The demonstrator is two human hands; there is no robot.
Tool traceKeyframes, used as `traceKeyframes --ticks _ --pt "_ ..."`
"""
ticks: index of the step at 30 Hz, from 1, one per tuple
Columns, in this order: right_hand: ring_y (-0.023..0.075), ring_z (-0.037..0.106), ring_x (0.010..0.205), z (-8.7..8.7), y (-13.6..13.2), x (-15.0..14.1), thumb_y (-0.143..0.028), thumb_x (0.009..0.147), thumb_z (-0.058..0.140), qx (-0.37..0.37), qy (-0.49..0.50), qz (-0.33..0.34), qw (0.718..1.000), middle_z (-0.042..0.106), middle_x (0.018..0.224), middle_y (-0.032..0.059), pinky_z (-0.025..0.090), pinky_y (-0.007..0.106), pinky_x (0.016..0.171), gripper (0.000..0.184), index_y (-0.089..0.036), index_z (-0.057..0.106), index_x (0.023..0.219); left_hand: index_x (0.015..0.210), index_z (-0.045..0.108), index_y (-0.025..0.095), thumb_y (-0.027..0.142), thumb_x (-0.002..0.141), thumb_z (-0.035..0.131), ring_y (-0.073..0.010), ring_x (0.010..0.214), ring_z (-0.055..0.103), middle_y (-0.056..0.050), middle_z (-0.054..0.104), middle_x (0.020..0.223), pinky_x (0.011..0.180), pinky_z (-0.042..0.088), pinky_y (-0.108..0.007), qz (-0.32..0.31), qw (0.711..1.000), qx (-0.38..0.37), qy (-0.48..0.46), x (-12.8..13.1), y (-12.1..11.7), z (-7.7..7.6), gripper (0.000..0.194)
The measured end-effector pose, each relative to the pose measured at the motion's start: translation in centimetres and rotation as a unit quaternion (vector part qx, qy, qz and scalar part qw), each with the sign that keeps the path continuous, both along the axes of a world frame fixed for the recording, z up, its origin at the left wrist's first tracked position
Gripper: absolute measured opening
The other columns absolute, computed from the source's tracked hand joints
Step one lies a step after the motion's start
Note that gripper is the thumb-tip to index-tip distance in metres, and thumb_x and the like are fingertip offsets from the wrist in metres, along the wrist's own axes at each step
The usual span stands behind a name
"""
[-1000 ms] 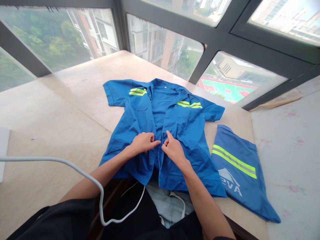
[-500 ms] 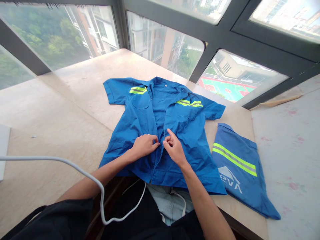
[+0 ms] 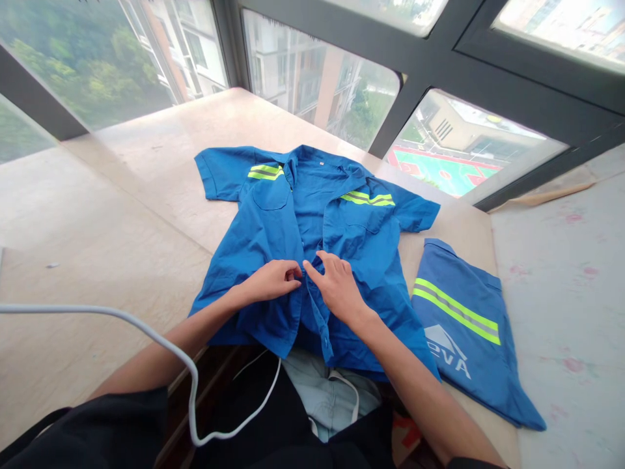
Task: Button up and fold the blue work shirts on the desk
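Observation:
A blue short-sleeved work shirt (image 3: 263,231) with yellow-green and grey reflective stripes lies spread out, collar away from me, its front unfastened. My left hand (image 3: 273,280) rests on the front panel at left, fingers curled and thumb drawn in at the edge of the opening. Across the gap, my right hand (image 3: 339,283) is over the other front edge, thumb and forefinger stretched out and apart. Below the hands the two front edges spread away from each other at the hem. Small buttons are hard to make out.
A folded blue garment (image 3: 463,312) with a reflective stripe and white lettering lies at right, beside the patterned wall (image 3: 561,293). A white cable (image 3: 146,329) loops across my left forearm. Window frames (image 3: 415,71) border the pale sill (image 3: 122,228) at the back.
Both hands have shifted slightly up and left along the opening. My right thumb and fingers have spread from a curl. The lower front edges have moved apart.

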State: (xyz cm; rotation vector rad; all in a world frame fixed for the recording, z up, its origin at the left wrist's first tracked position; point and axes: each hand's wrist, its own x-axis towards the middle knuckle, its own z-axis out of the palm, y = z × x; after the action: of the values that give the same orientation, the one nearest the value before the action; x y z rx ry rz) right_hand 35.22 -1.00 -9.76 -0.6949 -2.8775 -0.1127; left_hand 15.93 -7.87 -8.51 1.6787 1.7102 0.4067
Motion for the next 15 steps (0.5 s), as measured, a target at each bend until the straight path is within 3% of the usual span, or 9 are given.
traceKeyframes --ticks 2,3,8,13,15 --pt "0.0332 0.036 0.137 0.0 0.5 -0.2 -0.009 0.093 0.047 0.013 0.001 0.075 0.997 0.039 0.153 0.0167 0.036 0.051 0.101 0.043 -0.021 0.058 0.133 0.096 0.065 0.014 0.026 0.083 0.063 -0.0183 0.081 0.062 -0.004 0.066 0.088 0.074 0.045 -0.026 -0.035 0.999 0.014 0.037 -0.1 -0.4 0.4 0.018" --pt "0.0317 0.033 0.14 0.0 0.9 -0.3 -0.009 0.094 0.046 0.004 -0.004 0.103 0.995 0.04 0.153 0.0145 0.031 0.054 0.104 0.039 -0.021 0.06 0.128 0.098 0.065 0.013 0.026 0.082 0.065 -0.0199 0.087 0.062 -0.007 0.065 0.094 0.078 0.045 -0.028 -0.045 0.996 0.02 0.074 0.0 -0.7 0.6 0.02" --pt "0.0253 0.044 0.134 0.2 3.2 0.0 -0.01 0.091 0.052 -0.076 -0.016 0.151 0.985 0.067 0.121 0.0086 0.015 0.055 0.112 0.019 -0.02 0.066 0.099 0.103 0.068 0.018 0.03 0.088 0.065 -0.0237 0.098 0.063 -0.008 0.063 0.104 0.079 0.046 -0.031 -0.043 0.977 -0.002 0.208 1.0 -1.5 1.8 0.019" --pt "0.0226 0.052 0.125 0.9 4.3 0.5 -0.009 0.09 0.055 -0.09 0.0 0.204 0.975 0.071 0.099 0.0053 0.017 0.048 0.111 0.012 -0.018 0.063 0.089 0.089 0.066 0.017 0.03 0.092 0.06 -0.0218 0.093 0.064 -0.006 0.066 0.096 0.076 0.045 -0.029 -0.033 0.978 -0.01 0.206 1.1 -1.5 1.3 0.014" --pt "0.0201 0.057 0.114 1.2 4.3 0.6 -0.009 0.093 0.052 -0.08 0.009 0.215 0.973 0.07 0.094 0.0046 0.018 0.046 0.11 0.015 -0.018 0.063 0.088 0.097 0.065 0.016 0.03 0.093 0.059 -0.0225 0.095 0.064 -0.008 0.066 0.099 0.077 0.046 -0.03 -0.028 0.979 0.006 0.203 1.1 -1.5 0.8 0.016"
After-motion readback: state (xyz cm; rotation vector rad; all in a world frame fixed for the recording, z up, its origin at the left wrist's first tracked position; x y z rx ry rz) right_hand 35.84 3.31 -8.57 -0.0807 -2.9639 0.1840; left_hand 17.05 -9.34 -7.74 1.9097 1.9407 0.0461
